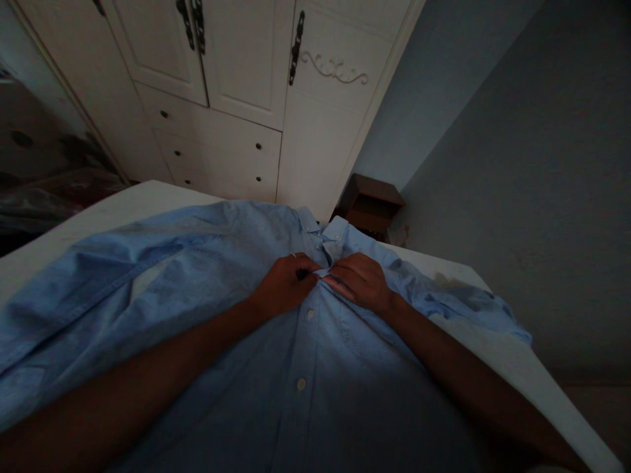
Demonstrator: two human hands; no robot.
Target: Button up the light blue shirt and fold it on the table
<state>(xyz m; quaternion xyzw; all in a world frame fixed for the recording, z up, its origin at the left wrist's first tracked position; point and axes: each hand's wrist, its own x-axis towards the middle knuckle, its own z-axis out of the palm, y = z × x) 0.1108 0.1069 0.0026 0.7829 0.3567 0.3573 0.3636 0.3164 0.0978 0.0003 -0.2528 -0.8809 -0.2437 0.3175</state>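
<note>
A light blue button-up shirt point(236, 263) lies front side up, its sleeves spread to both sides and its collar point(338, 228) pointing away from me. Just below the collar, my left hand point(288, 282) pinches the edge of the front placket. My right hand point(362, 279) grips the same strip of cloth from the other side, and the fabric there is lifted into a fold. Any button between the fingertips is hidden. Lower on the placket, two white buttons point(301, 384) sit fastened in line.
The shirt rests on a white table point(463, 270). Behind it stands a cream wardrobe point(236, 59) with dark handles and drawers. A brown wooden cabinet point(374, 190) is in the far corner, beside a grey wall point(542, 197). Plastic-wrapped items point(44, 203) lie at far left.
</note>
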